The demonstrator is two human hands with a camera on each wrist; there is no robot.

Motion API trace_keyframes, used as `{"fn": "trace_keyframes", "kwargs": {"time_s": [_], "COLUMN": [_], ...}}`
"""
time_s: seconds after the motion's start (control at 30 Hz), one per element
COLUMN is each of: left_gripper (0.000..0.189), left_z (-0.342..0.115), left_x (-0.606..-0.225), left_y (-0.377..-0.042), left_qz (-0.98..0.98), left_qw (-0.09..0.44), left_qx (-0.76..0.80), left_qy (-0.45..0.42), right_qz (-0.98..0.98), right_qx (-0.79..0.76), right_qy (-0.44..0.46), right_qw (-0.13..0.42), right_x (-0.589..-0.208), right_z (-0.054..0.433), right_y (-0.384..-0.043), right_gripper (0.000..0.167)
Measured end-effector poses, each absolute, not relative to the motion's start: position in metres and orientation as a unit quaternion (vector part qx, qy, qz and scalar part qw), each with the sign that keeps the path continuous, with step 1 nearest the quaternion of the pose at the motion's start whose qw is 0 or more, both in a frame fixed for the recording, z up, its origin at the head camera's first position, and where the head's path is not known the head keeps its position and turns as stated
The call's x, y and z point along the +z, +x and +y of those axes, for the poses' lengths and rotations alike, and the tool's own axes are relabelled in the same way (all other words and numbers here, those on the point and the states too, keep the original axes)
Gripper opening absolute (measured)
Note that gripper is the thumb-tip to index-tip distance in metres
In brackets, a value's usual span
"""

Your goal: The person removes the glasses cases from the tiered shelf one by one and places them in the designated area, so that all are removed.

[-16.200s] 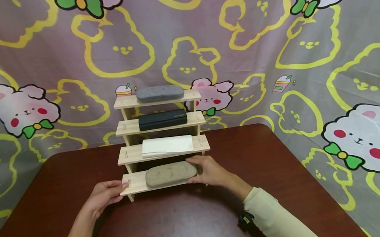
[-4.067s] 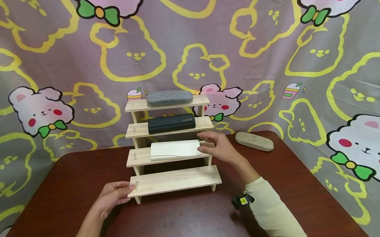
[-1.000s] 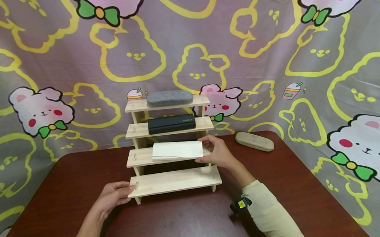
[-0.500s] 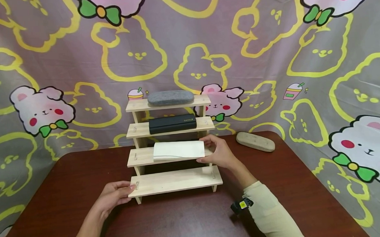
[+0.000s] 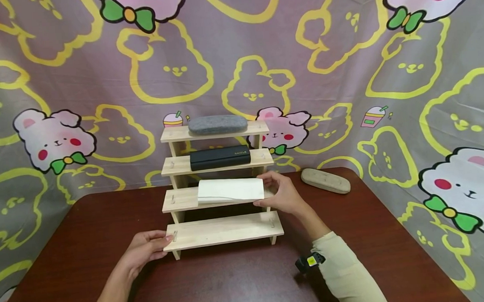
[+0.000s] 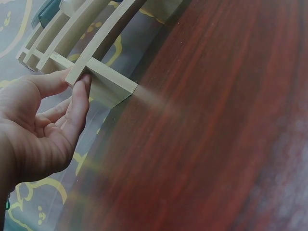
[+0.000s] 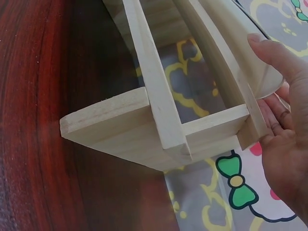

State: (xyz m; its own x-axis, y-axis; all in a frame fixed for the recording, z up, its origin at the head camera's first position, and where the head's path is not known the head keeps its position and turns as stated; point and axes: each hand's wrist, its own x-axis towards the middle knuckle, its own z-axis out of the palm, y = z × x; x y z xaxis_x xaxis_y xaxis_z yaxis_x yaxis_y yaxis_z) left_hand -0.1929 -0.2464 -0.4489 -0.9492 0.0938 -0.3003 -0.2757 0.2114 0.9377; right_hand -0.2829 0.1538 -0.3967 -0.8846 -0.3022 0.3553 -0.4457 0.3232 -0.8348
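Observation:
In the head view a four-step wooden display rack (image 5: 225,229) stands on the table. My left hand (image 5: 142,250) pinches the left end of its lowest shelf; the left wrist view shows the thumb and fingers of this hand (image 6: 43,120) on the shelf's end. My right hand (image 5: 283,194) grips the right end of a white glasses case (image 5: 229,190) on the second shelf from the bottom. The thumb lies at the case's front edge in the right wrist view, with the other fingers partly hidden behind it. Whether the case is slightly raised I cannot tell.
Above it sit a black glasses case (image 5: 219,158) and, on the top shelf, a grey felt case (image 5: 218,124). A beige glasses case (image 5: 325,180) lies on the brown table (image 5: 231,282) at the back right. A patterned cloth (image 5: 253,33) hangs close behind.
The beige case went from the lowest shelf to the table at the back right. My right hand took hold of the white case, which has slid slightly right. My left hand stays on the rack.

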Motion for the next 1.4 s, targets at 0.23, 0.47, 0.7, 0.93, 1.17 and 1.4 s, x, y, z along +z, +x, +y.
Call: {"fn": "trace_keyframes", "kwargs": {"time_s": [0.23, 0.47, 0.7, 0.93, 1.17, 1.4], "left_gripper": [0.051, 0.051, 0.053, 0.053, 0.051, 0.049], "left_z": [-0.246, -0.247, -0.248, -0.247, -0.247, -0.247], "left_x": [-0.448, -0.448, -0.448, -0.448, -0.448, -0.448], "left_y": [-0.193, -0.193, -0.193, -0.193, -0.193, -0.192], "left_qz": [0.764, 0.765, 0.764, 0.763, 0.764, 0.762], "left_qw": [0.146, 0.147, 0.151, 0.152, 0.153, 0.152], "left_qx": [0.626, 0.624, 0.624, 0.626, 0.625, 0.627], "left_qy": [-0.059, -0.059, -0.058, -0.059, -0.055, -0.052], "right_qz": [-0.799, -0.803, -0.806, -0.806, -0.798, -0.792], "right_qx": [0.553, 0.545, 0.535, 0.531, 0.541, 0.55], "right_qy": [0.23, 0.233, 0.241, 0.248, 0.248, 0.247], "right_qw": [0.059, 0.062, 0.074, 0.087, 0.092, 0.095], "right_x": [-0.394, -0.391, -0.387, -0.384, -0.38, -0.377], "right_z": [0.159, 0.165, 0.169, 0.173, 0.178, 0.185], "right_y": [-0.282, -0.28, -0.277, -0.275, -0.273, -0.271], "right_gripper": [0.067, 0.066, 0.066, 0.065, 0.066, 0.065]}}
